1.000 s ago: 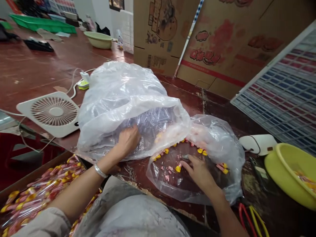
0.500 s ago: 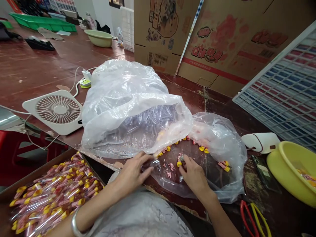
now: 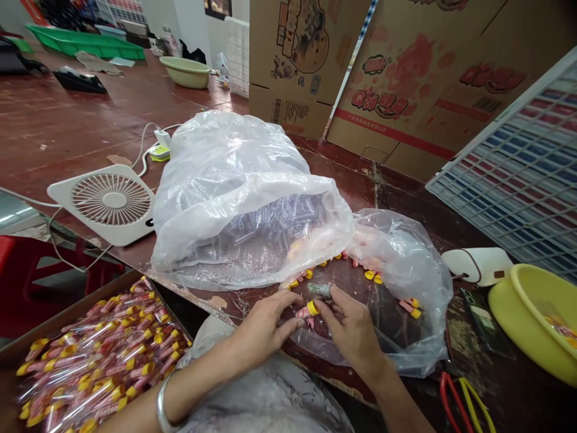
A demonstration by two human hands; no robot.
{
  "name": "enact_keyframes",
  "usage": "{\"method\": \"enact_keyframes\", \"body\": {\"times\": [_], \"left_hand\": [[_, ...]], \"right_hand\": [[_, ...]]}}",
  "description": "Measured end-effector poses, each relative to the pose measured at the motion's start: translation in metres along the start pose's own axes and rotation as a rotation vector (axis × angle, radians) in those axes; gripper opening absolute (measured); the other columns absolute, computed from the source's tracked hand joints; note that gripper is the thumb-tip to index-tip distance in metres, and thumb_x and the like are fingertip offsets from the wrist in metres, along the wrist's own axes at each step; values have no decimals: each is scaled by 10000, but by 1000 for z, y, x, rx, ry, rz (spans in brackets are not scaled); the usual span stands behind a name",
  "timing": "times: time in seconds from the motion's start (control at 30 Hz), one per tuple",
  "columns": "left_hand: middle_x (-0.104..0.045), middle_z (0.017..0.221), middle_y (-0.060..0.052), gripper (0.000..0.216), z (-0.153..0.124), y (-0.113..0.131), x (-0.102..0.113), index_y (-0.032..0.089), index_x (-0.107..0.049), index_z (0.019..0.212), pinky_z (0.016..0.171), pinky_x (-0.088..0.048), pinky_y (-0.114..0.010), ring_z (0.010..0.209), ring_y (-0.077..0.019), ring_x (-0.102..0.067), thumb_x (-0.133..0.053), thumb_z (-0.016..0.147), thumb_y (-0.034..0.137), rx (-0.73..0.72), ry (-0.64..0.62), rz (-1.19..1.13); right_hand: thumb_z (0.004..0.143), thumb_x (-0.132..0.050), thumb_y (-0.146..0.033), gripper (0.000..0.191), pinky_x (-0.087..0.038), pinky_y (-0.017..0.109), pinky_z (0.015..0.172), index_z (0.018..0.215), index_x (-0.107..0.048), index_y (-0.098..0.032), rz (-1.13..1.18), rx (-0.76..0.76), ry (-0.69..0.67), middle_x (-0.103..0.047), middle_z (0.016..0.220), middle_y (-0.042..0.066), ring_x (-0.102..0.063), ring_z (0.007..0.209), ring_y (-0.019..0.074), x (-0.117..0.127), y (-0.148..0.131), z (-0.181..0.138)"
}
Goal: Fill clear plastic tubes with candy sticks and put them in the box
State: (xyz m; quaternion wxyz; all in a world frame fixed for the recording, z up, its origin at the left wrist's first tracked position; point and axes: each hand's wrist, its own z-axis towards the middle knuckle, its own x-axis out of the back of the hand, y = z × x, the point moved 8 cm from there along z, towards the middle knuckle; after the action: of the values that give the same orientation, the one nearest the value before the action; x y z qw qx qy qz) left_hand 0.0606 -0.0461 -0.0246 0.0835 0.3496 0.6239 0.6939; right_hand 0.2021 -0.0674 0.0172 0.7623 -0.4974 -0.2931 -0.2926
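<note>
My left hand (image 3: pixel 270 322) pinches a small clear plastic tube (image 3: pixel 303 313) with pink pieces inside, partly hidden by the fingers. At the tube's right end is a yellow cap (image 3: pixel 312 308), gripped by the thumb and finger of my right hand (image 3: pixel 354 319). A short grey-green speckled cylinder (image 3: pixel 319 290) sticks out from the same right-hand fingers. Beneath and behind the hands, an open plastic bag (image 3: pixel 406 246) has pink pieces and several yellow caps (image 3: pixel 373 276) at its mouth. Behind it, a larger milky bag (image 3: pixel 238 144) holds many clear empty tubes (image 3: pixel 274 222).
At lower left, a box holds many filled tubes with yellow caps (image 3: pixel 103 361). A white fan (image 3: pixel 112 201) stands on the table's left. Along the right are a yellow basin (image 3: pixel 518 319), a phone (image 3: pixel 482 316) and red-and-yellow handles (image 3: pixel 455 397). Cardboard boxes (image 3: pixel 288 90) stand behind.
My hands have come together. The tube in my left hand now meets the yellow-capped pink piece from my right hand. The grey-green cylinder shows more fully.
</note>
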Motion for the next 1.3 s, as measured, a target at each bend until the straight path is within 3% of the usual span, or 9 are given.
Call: {"method": "enact_keyframes", "body": {"times": [0.1, 0.2, 0.43, 0.53, 0.63, 0.77, 0.83, 0.97, 1.3], "left_hand": [[-688, 1006, -46, 212, 2, -3, 0, 188, -646, 1033, 837, -464, -296, 938, -206, -615, -594, 922, 361, 59, 21, -193], [-656, 917, -35, 253, 5, -7, -4, 165, -632, 961, 761, -468, -267, 859, -186, -611, -618, 899, 410, 100, 9, -469], [-602, 773, -17, 366, 13, -14, -28, 144, -584, 818, 663, -477, -260, 716, -170, -615, -758, 754, 460, 251, -83, -737], [-608, 755, -12, 338, 14, -16, -39, 158, -557, 804, 634, -468, -258, 688, -174, -624, -782, 688, 382, 323, -128, -825], [-545, 686, 35, 200, 19, -16, -31, 189, -505, 763, 632, -435, -248, 648, -142, -554, -674, 682, 257, 271, -56, -803], [-485, 681, 35, 74, 33, -4, -11, 200, -460, 680, 690, -424, -272, 694, -151, -493, -515, 669, 152, 69, 46, -359], [-584, 807, -4, 117, 43, 4, -10, 194, -551, 779, 799, -459, -321, 817, -191, -561, -485, 712, 125, -28, 38, -131], [-607, 1242, -150, 424, 60, 0, -14, 163, -583, 1184, 935, -495, -424, 1049, -270, -641, -462, 789, 64, -71, 68, 248], [-410, 1501, -211, 606, 55, -17, -20, 194, -408, 1403, 859, -597, -474, 1115, -327, -667, -482, 822, 39, -164, 169, 498]], "right_hand": [[996, -537, -343, 154, -504, 293, 712, 900, -534, -223, -51, 117, -40, -636, 846, 19, -633, 805, 184, -3, -17, -2], [899, -657, -494, 416, -530, 404, 888, 1131, -532, -173, -184, 231, -38, -644, 1114, 129, -615, 1075, 280, -8, -32, -4], [703, -658, -429, 281, -491, 382, 557, 803, -509, -212, -389, 311, 92, -557, 732, 35, -555, 703, 244, -26, -33, -6], [684, -684, -488, 338, -507, 379, 564, 790, -524, -210, -363, 314, 50, -570, 716, 25, -568, 688, 230, -19, -34, -2], [688, -737, -632, 635, -538, 506, 894, 1094, -587, -168, -400, 336, -47, -665, 1106, 125, -618, 1057, 318, 12, -31, 12], [648, -848, -575, 839, -266, 675, 1124, 1324, -531, -193, -777, 62, 120, -393, 1538, 197, -281, 1448, 445, 92, 28, 50], [641, -887, -406, 700, -371, 594, 1061, 1235, -595, -178, -906, -118, 70, -464, 1485, 224, -390, 1388, 443, 116, 73, 65], [851, -659, -271, 242, -478, 344, 711, 1074, -671, -178, -929, -332, 78, -740, 879, 141, -707, 820, 288, 152, 124, 76], [829, -619, -330, 142, -341, 317, 626, 830, -675, -199, -793, -191, 438, -656, 687, 49, -575, 654, 221, 239, 48, 116]]}}
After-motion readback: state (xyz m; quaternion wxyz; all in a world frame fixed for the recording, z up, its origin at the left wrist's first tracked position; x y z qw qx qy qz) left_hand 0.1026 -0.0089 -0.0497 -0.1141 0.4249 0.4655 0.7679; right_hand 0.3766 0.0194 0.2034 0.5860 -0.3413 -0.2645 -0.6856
